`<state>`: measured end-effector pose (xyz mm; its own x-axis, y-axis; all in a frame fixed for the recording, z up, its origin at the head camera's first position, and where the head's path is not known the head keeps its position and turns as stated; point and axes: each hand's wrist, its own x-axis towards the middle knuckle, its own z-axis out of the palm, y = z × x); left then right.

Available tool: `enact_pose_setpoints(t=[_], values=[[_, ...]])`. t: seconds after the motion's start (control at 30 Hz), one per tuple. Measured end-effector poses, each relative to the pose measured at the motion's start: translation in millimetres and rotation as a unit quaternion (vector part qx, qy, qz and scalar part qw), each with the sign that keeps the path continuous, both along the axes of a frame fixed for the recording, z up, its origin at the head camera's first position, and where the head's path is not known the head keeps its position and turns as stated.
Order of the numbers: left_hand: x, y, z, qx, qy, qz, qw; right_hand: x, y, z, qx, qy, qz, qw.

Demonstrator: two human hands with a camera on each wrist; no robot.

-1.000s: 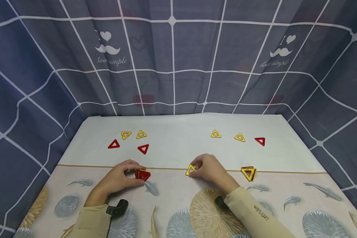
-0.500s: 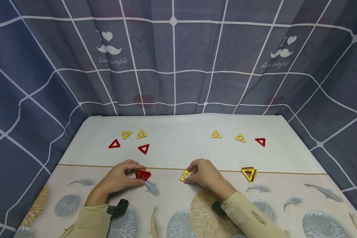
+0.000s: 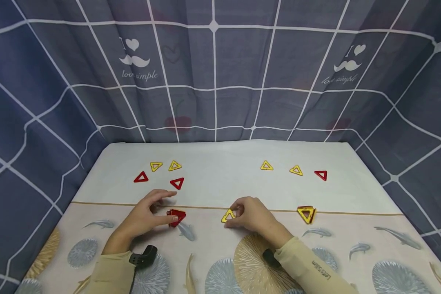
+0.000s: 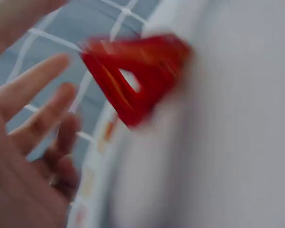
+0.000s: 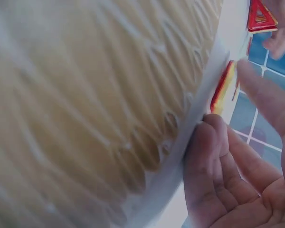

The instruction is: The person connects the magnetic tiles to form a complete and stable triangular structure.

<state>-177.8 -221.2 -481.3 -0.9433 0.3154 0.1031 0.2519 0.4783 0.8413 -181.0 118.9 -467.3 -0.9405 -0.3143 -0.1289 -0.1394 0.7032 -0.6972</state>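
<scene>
"How do the hands stand?"

"The right hand (image 3: 255, 214) pinches a yellow triangular frame (image 3: 225, 217) between thumb and fingers, low over the surface (image 3: 220, 165). The left hand (image 3: 143, 216) is spread, forefinger raised, its thumb over the edge of a red triangular assembly (image 4: 155, 80) on the person's left, apart from the yellow frame."

"What could go wrong?"

"With nothing closing on it from the far side, the red assembly might skid or swivel if that thumb nudged it. The yellow frame, gripped near one side only, could twist in the pinch. If these pieces are magnetic, which is only a guess, one brought near at a poor angle might jump to the wrong edge."

"And what is hard to make out?"

"Whether the left thumb touches the assembly or merely hovers. The left wrist view is blurred, so flat stack or small pyramid cannot be settled. Fingers cover part of the yellow frame, and the right wrist view shows red along its edge: perhaps a second layer, perhaps not. The layers beneath the yellow-topped stack (image 3: 302, 214) at right are mostly hidden too."
</scene>
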Motion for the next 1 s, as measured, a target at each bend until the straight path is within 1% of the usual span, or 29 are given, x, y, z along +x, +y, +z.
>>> enact_pose_setpoints(t=[0.07,0.1,0.17,0.2,0.27,0.3,0.37,0.43,0.53,0.63,0.73,0.8,0.87,0.97,1.0], values=[[3.3,6.0,12.8,0.017,0.040,0.004,0.9990,-0.2,3,2.0,0.004,-0.004,-0.002,1.0000],[5.3,10.7,20.7,0.025,0.060,0.000,0.9979,-0.6,6,3.7,0.006,-0.004,-0.004,1.0000],[9.4,23.5,35.9,0.035,0.083,-0.019,0.9957,-1.9,11,8.2,0.010,-0.006,-0.011,0.9999],[11.1,31.3,42.4,0.039,0.086,-0.034,0.9949,-3.1,14,11.1,0.013,-0.003,-0.014,0.9998],[13.1,48.7,51.8,0.044,0.089,-0.076,0.9922,-6.0,21,17.6,0.019,-0.003,-0.025,0.9995],[13.0,57.8,54.8,0.043,0.090,-0.097,0.9903,-7.7,25,21.0,0.023,-0.003,-0.030,0.9993],[10.3,75.2,56.6,0.042,0.088,-0.132,0.9864,-11.9,33,27.6,0.028,-0.002,-0.037,0.9989],[6.0,90.8,54.0,0.039,0.082,-0.158,0.9833,-16.2,42,33.6,0.036,-0.003,-0.043,0.9984],[-0.9,109.1,43.1,0.032,0.048,-0.172,0.9834,-23.3,55,41.0,0.048,0.000,-0.049,0.9977],[-6.3,121.5,26.6,0.020,0.009,-0.169,0.9853,-31.8,67,46.6,0.057,0.000,-0.055,0.9969],[-8.4,129.0,10.1,0.000,-0.010,-0.156,0.9877,-41.2,78,49.7,0.058,-0.008,-0.061,0.9965],[-8.2,131.5,0.2,-0.018,-0.008,-0.146,0.9891,-48.0,85,51.1,0.058,-0.016,-0.057,0.9965],[-8.0,133.4,-6.8,-0.033,-0.001,-0.136,0.9902,-55.4,92,53.0,0.061,-0.022,-0.054,0.9965],[-8.2,135.8,-13.0,-0.044,0.014,-0.123,0.9914,-66.8,103,55.1,0.068,-0.027,-0.050,0.9960],[-8.6,136.8,-14.3,-0.045,0.015,-0.118,0.9919,-70.4,108,55.4,0.071,-0.028,-0.052,0.9958]])
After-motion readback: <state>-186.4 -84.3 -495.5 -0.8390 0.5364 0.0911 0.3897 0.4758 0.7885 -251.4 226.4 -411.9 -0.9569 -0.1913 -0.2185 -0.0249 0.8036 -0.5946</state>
